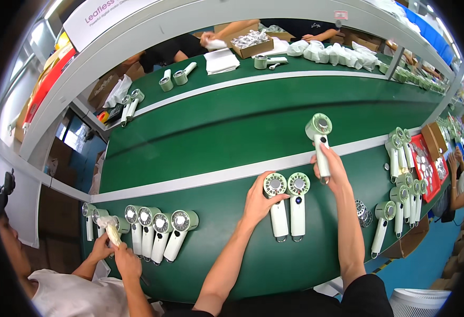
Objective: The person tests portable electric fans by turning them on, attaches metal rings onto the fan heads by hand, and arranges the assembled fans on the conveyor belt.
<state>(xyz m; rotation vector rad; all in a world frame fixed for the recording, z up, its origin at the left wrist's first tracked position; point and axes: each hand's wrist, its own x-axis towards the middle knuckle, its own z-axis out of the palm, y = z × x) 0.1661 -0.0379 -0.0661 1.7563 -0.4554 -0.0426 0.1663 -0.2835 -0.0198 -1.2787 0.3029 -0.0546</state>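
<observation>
My right hand (333, 168) is closed round the white handle of a handheld fan (322, 127) with a pale green head. That fan is held up near the pale rail, its head pointing away from me. My left hand (257, 203) grips a second handheld fan (278, 219) just below its round head, thumb across the front and fingers round the side. This one lies on the green bench, handle toward me. Close beside it on the right lies a third fan (298, 214), its small dark display lit; no hand touches it.
Several fans (160, 224) lie in a row to the left, where a co-worker's hands (117, 253) hold a wrapped fan. On the right are more fans (399, 201), dark round grilles (363, 214) and a red tray (425, 166) of parts. Beyond the rail (216, 177) runs a green belt (216, 127).
</observation>
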